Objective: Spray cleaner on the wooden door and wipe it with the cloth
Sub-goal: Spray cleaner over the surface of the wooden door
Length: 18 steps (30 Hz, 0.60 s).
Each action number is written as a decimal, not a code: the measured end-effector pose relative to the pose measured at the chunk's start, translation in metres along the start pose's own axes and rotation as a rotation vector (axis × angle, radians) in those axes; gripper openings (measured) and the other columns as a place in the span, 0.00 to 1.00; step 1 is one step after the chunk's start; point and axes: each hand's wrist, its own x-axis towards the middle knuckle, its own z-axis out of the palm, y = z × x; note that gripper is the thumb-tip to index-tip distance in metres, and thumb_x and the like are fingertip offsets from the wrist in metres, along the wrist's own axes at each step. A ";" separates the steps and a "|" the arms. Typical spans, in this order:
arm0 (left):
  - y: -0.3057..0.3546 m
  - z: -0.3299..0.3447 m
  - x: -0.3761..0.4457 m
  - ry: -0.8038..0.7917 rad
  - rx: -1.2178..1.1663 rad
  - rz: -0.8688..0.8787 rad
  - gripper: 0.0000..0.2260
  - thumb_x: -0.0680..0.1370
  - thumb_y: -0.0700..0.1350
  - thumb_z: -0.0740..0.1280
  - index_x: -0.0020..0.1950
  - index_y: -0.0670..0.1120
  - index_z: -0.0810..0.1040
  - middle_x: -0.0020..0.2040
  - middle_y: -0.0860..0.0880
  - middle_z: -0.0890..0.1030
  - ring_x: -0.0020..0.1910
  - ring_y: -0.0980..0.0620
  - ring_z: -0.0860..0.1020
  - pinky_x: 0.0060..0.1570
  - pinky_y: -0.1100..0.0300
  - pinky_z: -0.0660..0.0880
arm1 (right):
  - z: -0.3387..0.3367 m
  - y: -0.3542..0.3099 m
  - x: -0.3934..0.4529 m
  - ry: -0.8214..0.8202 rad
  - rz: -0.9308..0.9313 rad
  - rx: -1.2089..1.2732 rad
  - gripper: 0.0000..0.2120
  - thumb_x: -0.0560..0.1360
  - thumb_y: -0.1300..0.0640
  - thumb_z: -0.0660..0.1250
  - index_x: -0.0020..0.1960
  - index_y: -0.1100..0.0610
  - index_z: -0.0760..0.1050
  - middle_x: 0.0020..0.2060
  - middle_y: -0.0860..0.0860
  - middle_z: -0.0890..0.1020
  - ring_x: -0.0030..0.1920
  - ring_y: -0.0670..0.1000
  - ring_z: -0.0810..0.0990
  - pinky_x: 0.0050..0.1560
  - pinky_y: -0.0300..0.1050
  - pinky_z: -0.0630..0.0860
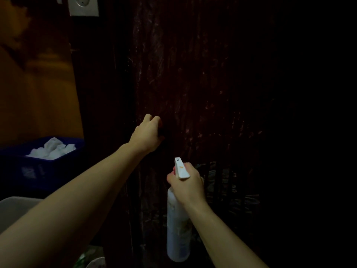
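Wooden door, dark and streaked, fills the view ahead while the left hand presses against it with fingers curled around something dark and the right hand grips a white spray bottle upright just below.

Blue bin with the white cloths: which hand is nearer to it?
Left. The left hand is on the dark door, just right of the blue bin. The right hand, holding the spray bottle, is further right and lower.
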 end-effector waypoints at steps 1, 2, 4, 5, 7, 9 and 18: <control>-0.001 0.003 -0.002 0.000 0.003 -0.008 0.19 0.74 0.45 0.71 0.62 0.45 0.70 0.62 0.44 0.68 0.56 0.39 0.75 0.51 0.49 0.73 | 0.001 0.004 -0.001 -0.005 0.011 -0.007 0.05 0.70 0.54 0.67 0.39 0.48 0.72 0.35 0.46 0.79 0.41 0.49 0.79 0.51 0.56 0.78; -0.002 0.005 -0.004 -0.003 0.005 -0.016 0.19 0.74 0.45 0.71 0.62 0.45 0.70 0.63 0.44 0.67 0.56 0.39 0.75 0.51 0.50 0.73 | 0.001 0.008 -0.003 -0.005 0.020 -0.018 0.05 0.71 0.55 0.67 0.38 0.47 0.72 0.35 0.46 0.79 0.40 0.49 0.79 0.51 0.55 0.78; -0.003 0.009 -0.007 -0.009 0.002 -0.031 0.19 0.74 0.45 0.71 0.62 0.45 0.70 0.62 0.44 0.67 0.56 0.39 0.75 0.49 0.52 0.72 | 0.000 0.015 -0.008 0.003 0.033 -0.041 0.07 0.71 0.55 0.66 0.36 0.48 0.71 0.33 0.47 0.78 0.39 0.49 0.79 0.50 0.55 0.78; -0.003 0.010 -0.009 -0.010 0.002 -0.035 0.19 0.74 0.44 0.71 0.62 0.45 0.70 0.62 0.44 0.67 0.55 0.40 0.75 0.48 0.54 0.71 | 0.000 0.019 -0.010 0.013 0.037 -0.048 0.07 0.71 0.55 0.65 0.36 0.49 0.71 0.32 0.47 0.78 0.39 0.50 0.79 0.49 0.56 0.78; -0.004 0.013 -0.010 -0.015 0.002 -0.043 0.18 0.75 0.44 0.71 0.62 0.45 0.70 0.62 0.44 0.67 0.55 0.40 0.75 0.47 0.54 0.70 | -0.002 0.027 -0.013 0.036 0.046 -0.055 0.07 0.72 0.55 0.65 0.35 0.50 0.70 0.32 0.47 0.77 0.38 0.50 0.78 0.49 0.57 0.78; -0.004 0.014 -0.012 -0.014 -0.001 -0.043 0.18 0.75 0.44 0.71 0.62 0.45 0.70 0.62 0.44 0.67 0.55 0.40 0.75 0.47 0.54 0.70 | -0.003 0.031 -0.014 0.057 0.051 -0.043 0.07 0.72 0.55 0.66 0.36 0.50 0.70 0.31 0.46 0.77 0.38 0.50 0.78 0.50 0.57 0.77; 0.003 0.039 -0.020 -0.037 -0.039 -0.082 0.21 0.75 0.45 0.70 0.64 0.42 0.68 0.63 0.43 0.67 0.55 0.39 0.76 0.52 0.49 0.76 | -0.030 0.058 -0.014 0.207 0.094 -0.059 0.09 0.72 0.56 0.66 0.35 0.50 0.70 0.32 0.47 0.76 0.37 0.51 0.77 0.46 0.56 0.78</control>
